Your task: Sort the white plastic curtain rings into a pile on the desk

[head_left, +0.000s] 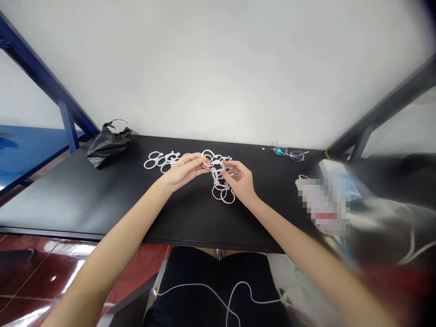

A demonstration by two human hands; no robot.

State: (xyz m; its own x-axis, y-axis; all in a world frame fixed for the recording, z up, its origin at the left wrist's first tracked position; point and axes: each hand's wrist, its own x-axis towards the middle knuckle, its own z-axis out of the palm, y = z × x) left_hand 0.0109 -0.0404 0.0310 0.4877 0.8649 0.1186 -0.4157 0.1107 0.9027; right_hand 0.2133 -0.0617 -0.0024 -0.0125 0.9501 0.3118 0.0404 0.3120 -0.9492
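A bunch of linked white rings (227, 196) hangs and lies between my two hands, over the middle of the black table. My left hand (187, 170) is closed, its thumb and fingers pinching one of the white rings at the bunch's upper left. At the bunch's right side, my right hand (240, 181) has its thumb and fingertips on the rings; its grip is partly hard to make out. More white rings (153, 160) lie flat on the table to the left, partly hidden behind my left hand.
A crumpled black plastic bag (109, 144) sits at the back left of the table (85, 195). Eyeglasses (289, 153) lie at the back right. A white box (339, 179), a blurred-out device (323, 206) and clear plastic are on the right. A white cable (204, 286) crosses my lap.
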